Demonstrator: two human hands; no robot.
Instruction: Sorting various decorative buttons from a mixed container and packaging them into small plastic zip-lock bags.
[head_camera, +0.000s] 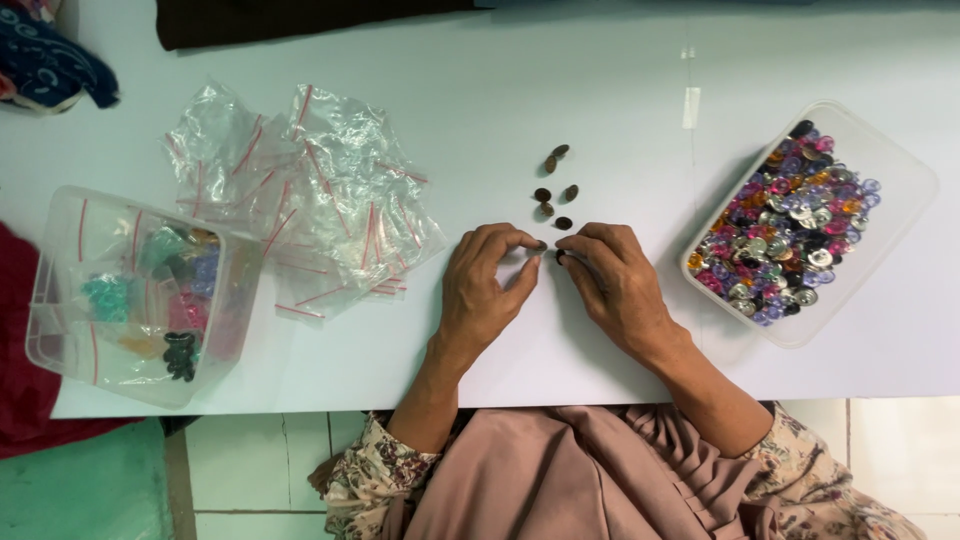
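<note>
Working near the middle of the white table, a little back from its near edge. Left hand curling with thumb and forefinger nearly closed, pinching one small dark button at the fingertips; right hand likewise curling, fingertips pinching a second small dark piece, too small to identify with certainty. Both hands resting on the tabletop, fingertips almost meeting. Sitting just beyond the fingertips, toward the far edge: a loose cluster of brown buttons, several lying apart from one another. Standing toward the right edge: a clear plastic tub holding mixed coloured buttons, close beside the right wrist. Lying toward the left side: a heap of empty clear zip bags with red seal strips, and past it, at the near left corner, a second clear tub holding filled bags of sorted buttons. Risks as judged: pinched pieces being tiny and smooth, slipping from the fingertips and rolling off the near edge to the tiled floor; loose brown buttons getting scattered by a sweep of either hand; right forearm nudging the full tub and spilling it; brown buttons straying back into the mixed lot, undoing any sorting; the light, crinkled bags sliding under a passing sleeve.
</note>
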